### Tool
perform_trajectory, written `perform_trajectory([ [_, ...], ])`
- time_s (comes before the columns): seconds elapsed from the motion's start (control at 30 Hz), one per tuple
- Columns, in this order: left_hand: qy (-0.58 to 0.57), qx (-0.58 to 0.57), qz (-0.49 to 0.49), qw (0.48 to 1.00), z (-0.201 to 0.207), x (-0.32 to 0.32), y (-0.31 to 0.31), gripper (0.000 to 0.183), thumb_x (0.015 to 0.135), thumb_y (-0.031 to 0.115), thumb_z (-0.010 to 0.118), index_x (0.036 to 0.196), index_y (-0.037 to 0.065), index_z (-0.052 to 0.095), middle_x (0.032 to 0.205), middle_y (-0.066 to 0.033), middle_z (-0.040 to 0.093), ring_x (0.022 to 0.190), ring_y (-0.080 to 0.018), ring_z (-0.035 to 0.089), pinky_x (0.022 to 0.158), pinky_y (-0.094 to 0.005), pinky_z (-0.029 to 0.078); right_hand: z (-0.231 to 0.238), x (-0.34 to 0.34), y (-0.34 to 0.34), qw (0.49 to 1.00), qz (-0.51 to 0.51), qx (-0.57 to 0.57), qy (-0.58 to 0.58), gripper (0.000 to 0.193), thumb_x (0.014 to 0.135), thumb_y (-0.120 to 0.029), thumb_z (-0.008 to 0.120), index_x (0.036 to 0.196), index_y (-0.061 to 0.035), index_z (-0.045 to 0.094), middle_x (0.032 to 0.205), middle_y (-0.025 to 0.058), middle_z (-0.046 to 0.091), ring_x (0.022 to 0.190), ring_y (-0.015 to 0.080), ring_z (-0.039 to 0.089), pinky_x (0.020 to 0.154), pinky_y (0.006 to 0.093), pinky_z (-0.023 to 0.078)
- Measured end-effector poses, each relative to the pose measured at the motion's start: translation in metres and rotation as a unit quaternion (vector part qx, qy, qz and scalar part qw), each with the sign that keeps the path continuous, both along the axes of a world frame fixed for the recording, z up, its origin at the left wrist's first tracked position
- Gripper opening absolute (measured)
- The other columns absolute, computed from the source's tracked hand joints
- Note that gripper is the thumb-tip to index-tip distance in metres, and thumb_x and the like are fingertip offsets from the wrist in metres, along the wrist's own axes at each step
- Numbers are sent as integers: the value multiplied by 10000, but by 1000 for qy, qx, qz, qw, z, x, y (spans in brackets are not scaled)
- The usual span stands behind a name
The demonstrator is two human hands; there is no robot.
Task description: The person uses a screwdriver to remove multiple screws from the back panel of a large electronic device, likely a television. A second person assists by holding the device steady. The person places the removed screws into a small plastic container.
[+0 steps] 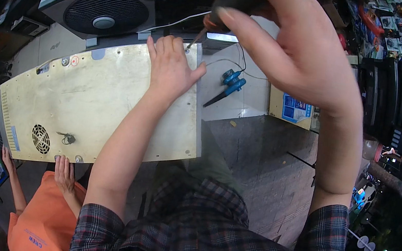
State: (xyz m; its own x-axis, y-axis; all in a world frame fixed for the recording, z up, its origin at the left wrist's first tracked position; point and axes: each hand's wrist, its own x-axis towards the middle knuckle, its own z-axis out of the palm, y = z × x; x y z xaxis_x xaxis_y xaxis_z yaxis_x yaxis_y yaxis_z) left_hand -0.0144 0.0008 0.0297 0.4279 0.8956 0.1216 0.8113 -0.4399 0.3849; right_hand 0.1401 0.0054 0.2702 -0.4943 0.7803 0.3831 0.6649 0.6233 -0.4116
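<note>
A large off-white metal panel (111,96) of a boxy appliance lies before me, with screw holes along its edges and a round vent grille (41,139). My left hand (172,66) lies flat on its far right corner, fingers spread. My right hand (286,44), raised above that corner, is wrapped round the dark handle of a screwdriver (235,1). The screwdriver's shaft slants down to the panel's corner, where its tip meets a screw or hole beside my left fingertips. The tip is too small to make out exactly.
A grey fan-like unit (106,10) stands beyond the panel. A blue handheld blower (229,85) with a cable lies on the white floor tiles. A co-worker in an orange shirt (44,216) holds the panel's near left edge. An open carton (291,110) stands right.
</note>
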Motion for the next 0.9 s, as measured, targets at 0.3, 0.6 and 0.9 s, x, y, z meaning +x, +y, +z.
perform_trajectory([
  [0.3, -12, 10, 2, 1000, -3, 0, 0, 779, 789, 499, 787, 1264, -78, 566, 1278, -232, 559, 1312, -356, 490, 1262, -603, 119, 14, -12, -13, 997, -73, 11, 6, 564, 932, -173, 722, 1416, -4, 487, 1131, 198, 657, 920, 290, 696, 812, 378, 575],
  [0.6, -21, 1, 0, 1000, -2, 0, -1, 797, 795, 515, 778, 1281, -79, 562, 1286, -233, 561, 1319, -352, 488, 1261, -608, 120, 7, -18, -18, 993, -113, 21, 10, 539, 939, -140, 708, 1409, 5, 489, 1153, 198, 666, 934, 291, 700, 829, 386, 585],
  [0.9, -7, -4, -4, 1000, -2, 1, -1, 804, 807, 528, 769, 1292, -79, 562, 1298, -236, 559, 1323, -357, 486, 1259, -607, 125, -2, -7, -19, 995, -58, 69, 31, 619, 944, -47, 670, 1498, -15, 395, 1251, 225, 638, 1038, 325, 706, 891, 392, 572],
])
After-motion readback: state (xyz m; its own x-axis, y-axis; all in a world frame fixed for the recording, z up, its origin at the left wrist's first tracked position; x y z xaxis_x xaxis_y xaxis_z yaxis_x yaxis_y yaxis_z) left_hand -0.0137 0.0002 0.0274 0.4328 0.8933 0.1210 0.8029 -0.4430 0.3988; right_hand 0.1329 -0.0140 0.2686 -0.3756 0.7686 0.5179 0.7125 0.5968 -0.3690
